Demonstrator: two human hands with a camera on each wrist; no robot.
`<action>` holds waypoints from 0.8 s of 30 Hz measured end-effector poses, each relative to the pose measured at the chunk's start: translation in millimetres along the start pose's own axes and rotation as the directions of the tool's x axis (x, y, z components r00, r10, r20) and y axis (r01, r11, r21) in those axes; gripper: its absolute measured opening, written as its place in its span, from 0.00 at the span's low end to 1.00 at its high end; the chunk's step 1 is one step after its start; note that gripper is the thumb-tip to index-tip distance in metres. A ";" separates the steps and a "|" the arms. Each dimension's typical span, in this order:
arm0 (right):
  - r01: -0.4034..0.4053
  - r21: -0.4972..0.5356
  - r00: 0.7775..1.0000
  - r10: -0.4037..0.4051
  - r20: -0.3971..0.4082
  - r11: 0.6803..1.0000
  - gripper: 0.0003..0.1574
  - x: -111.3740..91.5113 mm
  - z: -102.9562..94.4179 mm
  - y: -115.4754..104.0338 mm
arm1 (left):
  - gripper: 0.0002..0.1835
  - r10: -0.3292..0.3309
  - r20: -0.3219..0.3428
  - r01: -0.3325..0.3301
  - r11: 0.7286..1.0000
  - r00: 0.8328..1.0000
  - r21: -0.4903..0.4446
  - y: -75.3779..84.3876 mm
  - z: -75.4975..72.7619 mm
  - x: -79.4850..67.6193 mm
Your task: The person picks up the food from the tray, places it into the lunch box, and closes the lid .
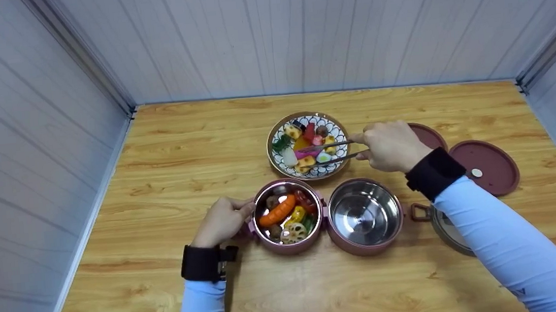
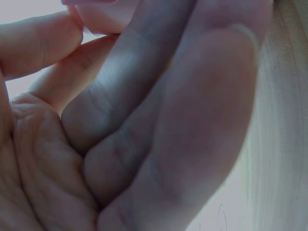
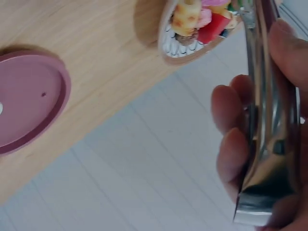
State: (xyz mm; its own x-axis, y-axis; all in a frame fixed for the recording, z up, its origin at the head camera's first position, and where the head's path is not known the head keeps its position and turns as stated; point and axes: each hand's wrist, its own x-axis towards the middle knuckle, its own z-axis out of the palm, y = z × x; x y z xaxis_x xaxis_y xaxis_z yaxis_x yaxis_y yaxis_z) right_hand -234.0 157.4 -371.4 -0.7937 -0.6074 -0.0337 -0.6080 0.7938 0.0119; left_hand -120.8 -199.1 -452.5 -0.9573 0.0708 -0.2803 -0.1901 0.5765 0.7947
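Over a patterned plate (image 1: pixel 278 163) of toy food pieces, my right hand (image 1: pixel 391 145) grips metal tongs (image 3: pixel 263 115). Their two arms reach apart across the food, around a magenta piece (image 1: pixel 306 152) and a white-and-green one; whether they touch either I cannot tell. My left hand (image 1: pixel 222 221) pinches the left side handle of a pink steel-lined pot (image 1: pixel 289 248). Inside that pot lie an orange sausage-shaped piece (image 1: pixel 278 211), a lotus root slice (image 1: pixel 293 233) and several other pieces. Curled fingers (image 2: pixel 202 125) fill the left wrist view, with a bit of pink at its top.
Touching the first pot on its right is a second pink pot (image 1: pixel 364 214), showing bare steel inside. Two dark pink lids (image 1: pixel 496 168) lie at the right, one partly behind my right hand. A handled grey lid (image 1: pixel 451 233) sits partly under my right forearm. Walls enclose the table.
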 end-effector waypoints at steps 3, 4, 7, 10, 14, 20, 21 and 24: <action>0.046 -0.019 0.999 -0.047 -0.028 0.999 0.30 -0.6 2.6 0.6 | 0.11 0.001 0.007 0.000 1.000 1.000 -0.010 -0.5 0.3 0.3; 0.058 -0.024 0.997 -0.059 -0.038 0.998 0.30 -0.8 3.2 0.6 | 0.11 0.000 0.009 0.000 1.000 1.000 -0.012 -0.7 0.4 0.4; 0.081 -0.033 0.995 -0.083 -0.057 0.996 0.29 -1.4 4.2 -0.1 | 0.11 -0.003 0.014 0.003 1.000 1.000 -0.020 -1.3 0.6 0.5; 0.085 -0.034 0.995 -0.087 -0.051 0.996 0.27 -1.7 3.9 -2.1 | 0.12 -0.004 0.014 0.004 1.000 1.000 -0.019 -1.6 0.6 0.5; 0.095 -0.047 0.995 -0.097 -0.037 0.994 0.23 -2.8 -0.1 -7.2 | 0.12 0.004 0.014 -0.004 1.000 1.000 -0.006 -2.2 0.5 1.1; 0.092 -0.106 0.993 -0.098 -0.058 0.990 0.13 -2.2 -4.6 -15.0 | 0.12 0.011 0.000 -0.011 1.000 1.000 0.018 -3.3 -0.3 0.6; 0.089 -0.113 0.994 -0.096 -0.057 0.990 0.13 -2.1 -4.8 -15.4 | 0.12 0.011 -0.001 -0.011 1.000 1.000 0.019 -3.3 -0.5 0.6; 0.081 -0.112 0.995 -0.087 -0.052 0.990 0.12 -2.8 -6.8 -14.9 | 0.12 0.016 0.000 -0.016 1.000 1.000 0.018 -3.4 -0.9 0.6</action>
State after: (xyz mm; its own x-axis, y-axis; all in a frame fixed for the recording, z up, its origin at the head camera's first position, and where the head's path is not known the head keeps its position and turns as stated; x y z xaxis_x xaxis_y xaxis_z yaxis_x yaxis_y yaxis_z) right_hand -222.8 147.1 -364.7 -0.7375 -0.6751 0.0179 -0.6686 0.7337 0.1214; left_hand -121.0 -201.8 -454.9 -0.9603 0.0798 -0.2672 -0.1707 0.5896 0.7894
